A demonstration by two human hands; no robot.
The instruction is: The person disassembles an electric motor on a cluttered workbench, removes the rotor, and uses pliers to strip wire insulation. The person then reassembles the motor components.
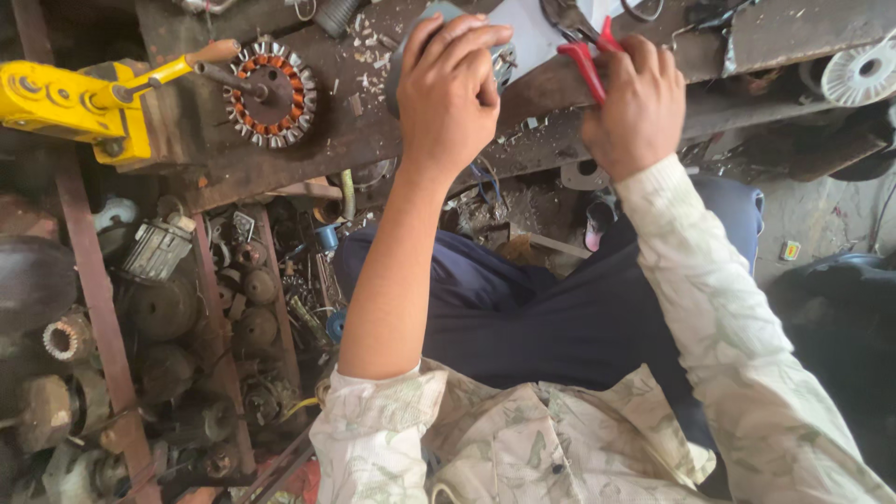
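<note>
The left hand [448, 89] clamps down on a grey motor housing [411, 47] on the surface [280, 168] while the right hand [635, 103] grips red-handled pliers [586, 56], likely working its wiring.

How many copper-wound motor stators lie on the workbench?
1: the round copper-wound stator lies on the dark metal workbench, beside the yellow tool. Others may be hidden under the left hand.

A worn, dark metal workbench [280, 140] spans the top of the view, littered with metal shavings. A yellow tool [65, 103] and a copper-wound motor stator [273, 93] rest on its left part. Below the bench, rusty frame bars [98, 299] enclose a heap of old motor parts [187, 327]; grey concrete floor [821, 219] shows at right in daylight.
</note>
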